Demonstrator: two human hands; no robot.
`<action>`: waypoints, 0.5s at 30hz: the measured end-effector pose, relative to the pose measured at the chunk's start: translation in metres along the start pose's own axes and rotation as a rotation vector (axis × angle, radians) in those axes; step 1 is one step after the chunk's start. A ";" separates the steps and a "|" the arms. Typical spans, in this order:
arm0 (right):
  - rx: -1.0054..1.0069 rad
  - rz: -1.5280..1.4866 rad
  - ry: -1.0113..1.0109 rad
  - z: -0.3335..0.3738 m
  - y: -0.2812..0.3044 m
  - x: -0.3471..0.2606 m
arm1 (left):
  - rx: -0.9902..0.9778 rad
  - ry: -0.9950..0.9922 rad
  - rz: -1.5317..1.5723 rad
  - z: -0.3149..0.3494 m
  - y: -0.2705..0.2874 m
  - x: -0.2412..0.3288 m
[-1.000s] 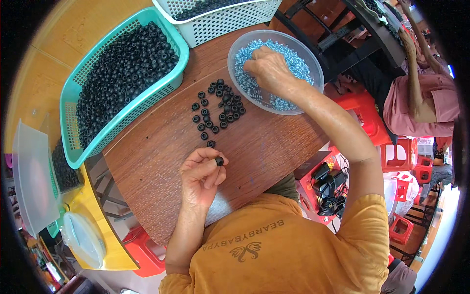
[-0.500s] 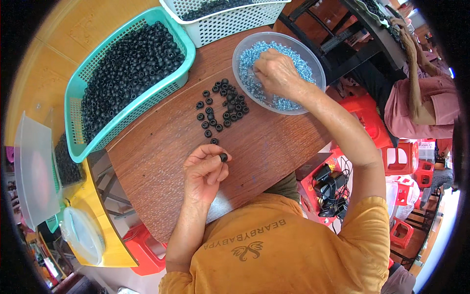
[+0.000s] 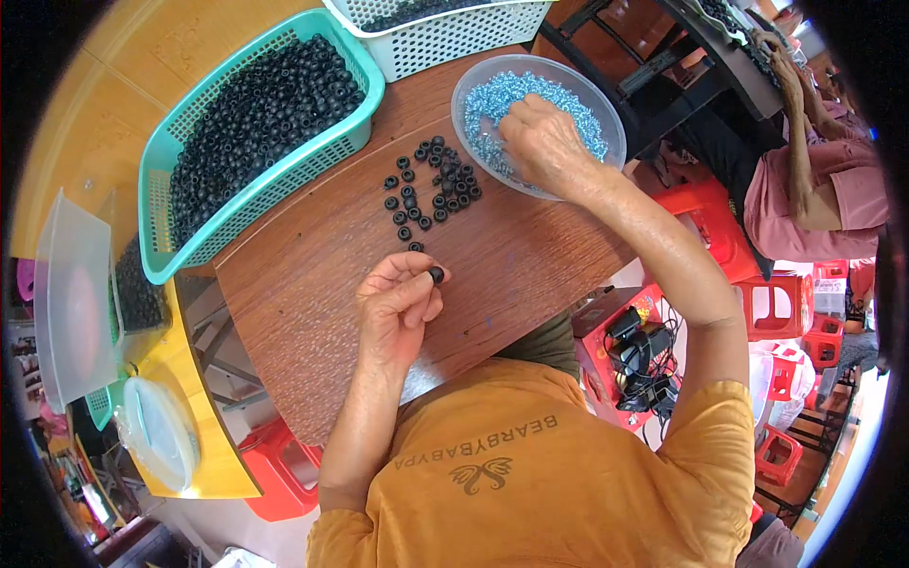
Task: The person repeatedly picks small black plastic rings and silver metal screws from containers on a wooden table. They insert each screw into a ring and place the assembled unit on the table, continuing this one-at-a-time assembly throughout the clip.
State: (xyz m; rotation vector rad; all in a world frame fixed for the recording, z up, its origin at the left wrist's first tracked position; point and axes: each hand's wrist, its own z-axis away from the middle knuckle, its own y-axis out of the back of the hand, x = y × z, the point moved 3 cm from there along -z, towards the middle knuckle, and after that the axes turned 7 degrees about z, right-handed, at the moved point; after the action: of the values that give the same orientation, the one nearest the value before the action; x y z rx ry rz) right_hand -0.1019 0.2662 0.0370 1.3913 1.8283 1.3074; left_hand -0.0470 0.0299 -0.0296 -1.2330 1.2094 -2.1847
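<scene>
Brown tabletop [image 3: 312, 312], clear bowl [image 3: 614, 123] of blue bits [image 3: 573, 106]. Right hand [image 3: 544, 142] inside, picking I'd guess, can't tell its grip; left hand [image 3: 398, 298], left of the bowl, pinches a black bead [image 3: 436, 274]. Next move needs precision imo.

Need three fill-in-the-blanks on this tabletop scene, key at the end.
1. The left hand holds a small round piece coloured ____.
2. The right hand is at the bowl, whose small pieces are coloured ____.
3. In the picture, the teal basket stands to the ____ of the bowl.
Missing words: black; light blue; left
</scene>
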 end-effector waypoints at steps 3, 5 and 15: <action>0.021 0.067 0.049 0.001 0.003 -0.003 | 0.025 -0.010 0.004 0.001 -0.003 0.000; 0.019 0.054 0.044 0.003 0.007 -0.004 | 0.020 -0.016 0.000 0.002 -0.002 0.000; -0.290 -0.398 -0.374 0.009 0.000 0.011 | -0.031 -0.015 -0.011 0.001 0.002 -0.002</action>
State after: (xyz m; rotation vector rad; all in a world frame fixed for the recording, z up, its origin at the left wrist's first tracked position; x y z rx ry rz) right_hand -0.0986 0.2796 0.0356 0.9754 1.4946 0.9805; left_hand -0.0453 0.0295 -0.0321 -1.2686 1.2385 -2.1681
